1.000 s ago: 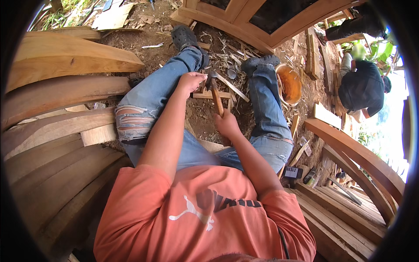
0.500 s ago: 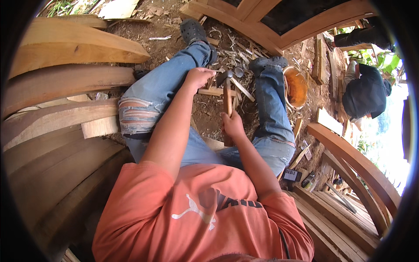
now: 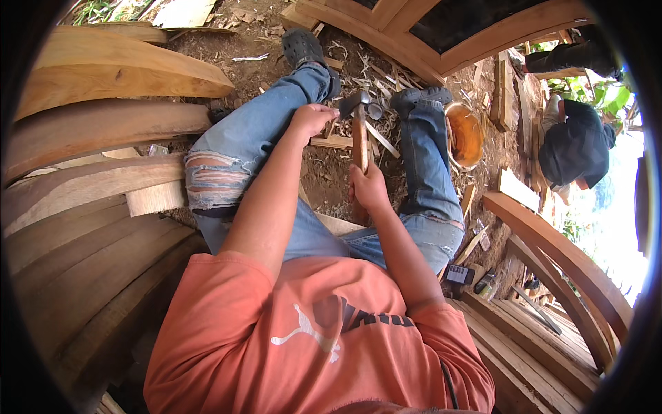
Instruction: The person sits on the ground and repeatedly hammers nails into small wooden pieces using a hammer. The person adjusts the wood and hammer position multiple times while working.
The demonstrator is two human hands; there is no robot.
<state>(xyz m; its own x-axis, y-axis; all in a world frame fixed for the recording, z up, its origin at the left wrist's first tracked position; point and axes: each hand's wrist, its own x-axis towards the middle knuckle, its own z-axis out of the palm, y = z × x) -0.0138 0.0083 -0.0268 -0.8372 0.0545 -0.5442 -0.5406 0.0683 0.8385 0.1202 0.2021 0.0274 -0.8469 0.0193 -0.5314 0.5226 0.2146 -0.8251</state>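
Observation:
My right hand [image 3: 369,188] grips the wooden handle of a hammer [image 3: 359,141] between my knees. The hammer's dark metal head is at the far end of the handle, just right of my left fingertips. My left hand [image 3: 314,119] is closed in a pinch; what it holds, if anything, is too small to make out. Below its fingers a short wooden piece [image 3: 332,141] lies on the ground. A small dark round object [image 3: 374,111] is partly hidden beside the hammer head.
Curved wooden boards [image 3: 117,124] are stacked at left. An orange-lined bucket [image 3: 466,135] stands by my right foot. A wooden frame with dark panels [image 3: 441,58] lies ahead. At right are a curved beam [image 3: 552,241], a phone [image 3: 459,274] and a crouching person [image 3: 578,146]. Shavings litter the ground.
The hammer and my right hand have shifted slightly away from me, with the hammer head now turned more toward my left fingertips. My left hand stays nearly in place.

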